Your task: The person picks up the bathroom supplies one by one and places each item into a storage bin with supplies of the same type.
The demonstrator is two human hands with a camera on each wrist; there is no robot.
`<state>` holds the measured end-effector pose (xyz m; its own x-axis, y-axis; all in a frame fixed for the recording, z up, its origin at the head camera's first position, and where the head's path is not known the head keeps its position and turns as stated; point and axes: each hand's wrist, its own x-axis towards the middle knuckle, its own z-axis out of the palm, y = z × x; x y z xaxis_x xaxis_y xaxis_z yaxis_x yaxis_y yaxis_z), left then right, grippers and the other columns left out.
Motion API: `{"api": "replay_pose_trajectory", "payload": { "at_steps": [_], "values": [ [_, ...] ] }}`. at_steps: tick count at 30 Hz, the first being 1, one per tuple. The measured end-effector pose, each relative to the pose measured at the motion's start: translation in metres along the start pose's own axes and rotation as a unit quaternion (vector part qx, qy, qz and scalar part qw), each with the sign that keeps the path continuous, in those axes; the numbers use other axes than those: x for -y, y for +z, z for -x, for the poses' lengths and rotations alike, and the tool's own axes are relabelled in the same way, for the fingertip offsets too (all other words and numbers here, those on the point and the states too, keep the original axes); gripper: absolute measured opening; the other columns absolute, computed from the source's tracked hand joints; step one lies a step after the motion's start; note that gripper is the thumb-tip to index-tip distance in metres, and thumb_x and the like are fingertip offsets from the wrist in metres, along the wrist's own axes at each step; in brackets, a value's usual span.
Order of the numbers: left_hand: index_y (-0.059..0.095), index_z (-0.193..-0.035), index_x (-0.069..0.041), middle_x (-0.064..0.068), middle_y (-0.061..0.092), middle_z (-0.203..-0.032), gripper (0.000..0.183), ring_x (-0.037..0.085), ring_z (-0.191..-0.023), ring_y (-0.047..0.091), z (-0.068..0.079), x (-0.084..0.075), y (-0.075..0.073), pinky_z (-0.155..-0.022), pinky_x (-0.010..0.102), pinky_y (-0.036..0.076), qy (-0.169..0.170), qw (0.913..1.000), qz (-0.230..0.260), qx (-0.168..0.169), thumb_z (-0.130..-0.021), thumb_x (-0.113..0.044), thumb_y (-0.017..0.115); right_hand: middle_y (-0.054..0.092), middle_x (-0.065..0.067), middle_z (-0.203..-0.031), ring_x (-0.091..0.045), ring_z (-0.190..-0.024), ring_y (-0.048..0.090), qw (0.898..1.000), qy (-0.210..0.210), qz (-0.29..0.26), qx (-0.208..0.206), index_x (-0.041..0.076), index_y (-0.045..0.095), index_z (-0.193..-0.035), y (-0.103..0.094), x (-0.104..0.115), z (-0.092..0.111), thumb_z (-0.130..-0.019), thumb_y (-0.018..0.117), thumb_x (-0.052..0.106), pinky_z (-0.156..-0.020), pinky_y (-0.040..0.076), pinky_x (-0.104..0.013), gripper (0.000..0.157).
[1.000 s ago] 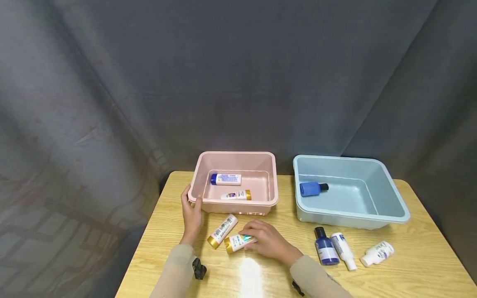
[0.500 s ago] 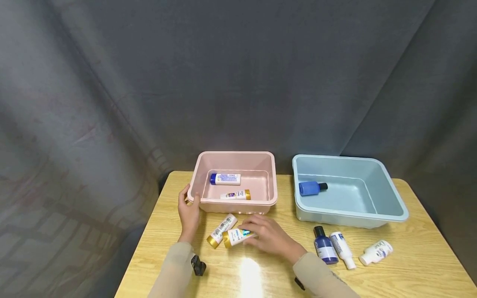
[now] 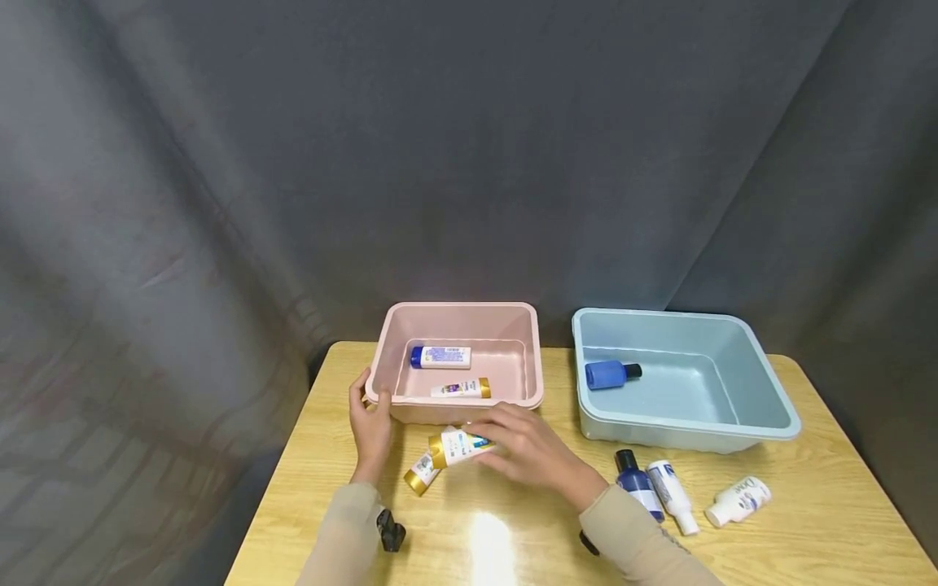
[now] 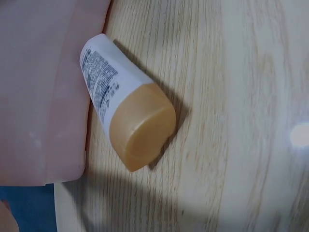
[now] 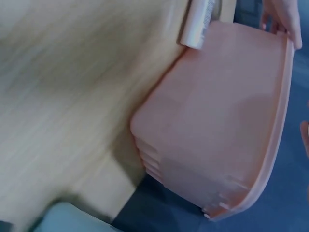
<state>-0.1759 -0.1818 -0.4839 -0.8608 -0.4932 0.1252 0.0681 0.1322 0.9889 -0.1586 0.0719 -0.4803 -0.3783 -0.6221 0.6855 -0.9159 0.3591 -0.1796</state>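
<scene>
left tub [image 3: 425,413] is pink; held tube [image 3: 456,446] white and gold.

"What sort of place is this?"

"A curtained-off tabletop station, closer to a filming or test corner than a lived-in room; what building holds it, I cannot tell."

"What shows that?"

"Dark grey cloth [image 3: 469,163] hangs in folds behind and to both sides, filling the upper half of the head view. A light wood-grain table [image 3: 293,488] with rounded corners stands close against it, bearing a pink plastic bin [image 3: 462,322] and a pale blue plastic bin [image 3: 659,332]. A small black device [image 3: 391,531] sits at a beige sleeve [image 3: 343,529]"
</scene>
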Motion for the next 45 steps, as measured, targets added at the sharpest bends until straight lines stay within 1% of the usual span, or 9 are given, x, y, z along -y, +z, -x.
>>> {"api": "replay_pose_trajectory", "payload": {
  "at_steps": [2, 8, 11, 14, 20, 28, 35, 40, 45],
  "values": [
    [0.046, -0.141, 0.004, 0.022, 0.050, -0.136, 0.045, 0.022, -0.107, 0.045, -0.001, 0.006, 0.001, -0.078, 0.018, 0.040, 0.001, 1.0000, -0.004, -0.008, -0.096, 0.000, 0.052, 0.069, -0.002, -0.110, -0.015, -0.099, 0.063, 1.000, 0.003, 0.002, -0.002, 0.008, 0.072, -0.114, -0.004, -0.001, -0.003, -0.076, 0.084, 0.026, -0.089, 0.052, -0.028, 0.044],
    [0.048, -0.143, -0.007, 0.017, 0.052, -0.138, 0.045, 0.022, -0.105, 0.046, -0.014, 0.041, 0.007, -0.074, 0.018, 0.042, -0.001, 0.9994, -0.007, -0.033, -0.098, -0.007, 0.052, 0.068, -0.001, -0.110, -0.016, -0.100, 0.063, 0.999, 0.034, 0.013, 0.008, 0.011, 0.073, -0.113, -0.019, -0.009, -0.012, -0.078, 0.083, 0.031, -0.090, 0.052, -0.030, 0.041],
    [0.048, -0.144, -0.012, 0.014, 0.053, -0.137, 0.045, 0.021, -0.104, 0.046, -0.016, 0.047, 0.008, -0.073, 0.016, 0.043, -0.003, 0.9993, -0.005, -0.037, -0.099, -0.011, 0.052, 0.068, -0.001, -0.111, -0.016, -0.101, 0.063, 0.999, 0.040, 0.015, 0.009, 0.011, 0.073, -0.114, -0.024, -0.013, -0.016, -0.078, 0.083, 0.031, -0.089, 0.052, -0.031, 0.042],
    [0.048, -0.145, -0.014, 0.013, 0.053, -0.135, 0.045, 0.022, -0.104, 0.047, -0.017, 0.047, 0.007, -0.074, 0.017, 0.044, -0.005, 0.9993, -0.007, -0.036, -0.099, -0.013, 0.053, 0.069, -0.002, -0.111, -0.017, -0.101, 0.063, 0.999, 0.033, 0.017, 0.008, 0.010, 0.073, -0.114, -0.027, -0.019, -0.022, -0.078, 0.084, 0.031, -0.090, 0.052, -0.032, 0.043],
    [0.051, -0.142, -0.010, 0.015, 0.053, -0.134, 0.045, 0.025, -0.110, 0.047, -0.015, 0.039, 0.004, -0.082, 0.026, 0.038, 0.002, 0.9992, -0.008, -0.040, -0.098, -0.011, 0.055, 0.070, -0.003, -0.109, -0.017, -0.102, 0.064, 0.999, 0.019, 0.034, 0.030, 0.009, 0.073, -0.114, -0.030, -0.031, -0.033, -0.080, 0.083, 0.030, -0.092, 0.052, -0.033, 0.042],
    [0.053, -0.140, -0.009, 0.013, 0.055, -0.135, 0.044, 0.022, -0.114, 0.047, -0.015, 0.046, 0.010, -0.086, 0.030, 0.034, 0.007, 0.9983, -0.001, -0.057, -0.096, -0.009, 0.056, 0.070, -0.003, -0.106, -0.020, -0.100, 0.065, 0.996, 0.020, 0.062, 0.061, 0.009, 0.073, -0.114, -0.035, -0.046, -0.035, -0.081, 0.083, 0.028, -0.088, 0.054, -0.038, 0.040],
    [0.053, -0.140, -0.012, 0.012, 0.055, -0.134, 0.044, 0.022, -0.114, 0.048, -0.014, 0.046, 0.011, -0.085, 0.029, 0.035, -0.007, 0.9979, -0.004, -0.064, -0.096, -0.012, 0.056, 0.070, -0.004, -0.105, -0.021, -0.099, 0.066, 0.993, 0.046, 0.067, 0.082, 0.008, 0.072, -0.115, -0.037, -0.054, -0.036, -0.083, 0.081, 0.033, -0.090, 0.053, -0.038, 0.041],
    [0.053, -0.140, -0.013, 0.011, 0.054, -0.136, 0.044, 0.022, -0.117, 0.047, -0.013, 0.046, 0.009, -0.086, 0.030, 0.035, -0.015, 0.9978, -0.004, -0.064, -0.096, -0.013, 0.056, 0.071, -0.003, -0.105, -0.020, -0.099, 0.066, 0.991, 0.066, 0.068, 0.095, 0.008, 0.072, -0.115, -0.039, -0.060, -0.036, -0.083, 0.081, 0.033, -0.097, 0.051, -0.041, 0.042],
    [0.053, -0.140, -0.014, 0.012, 0.054, -0.134, 0.043, 0.021, -0.111, 0.048, -0.013, 0.047, 0.008, -0.082, 0.028, 0.036, -0.014, 0.9980, -0.007, -0.061, -0.097, -0.014, 0.055, 0.071, -0.004, -0.106, -0.022, -0.102, 0.066, 0.990, 0.083, 0.056, 0.104, 0.008, 0.072, -0.114, -0.038, -0.064, -0.039, -0.084, 0.080, 0.033, -0.096, 0.051, -0.039, 0.040]
  ]
}}
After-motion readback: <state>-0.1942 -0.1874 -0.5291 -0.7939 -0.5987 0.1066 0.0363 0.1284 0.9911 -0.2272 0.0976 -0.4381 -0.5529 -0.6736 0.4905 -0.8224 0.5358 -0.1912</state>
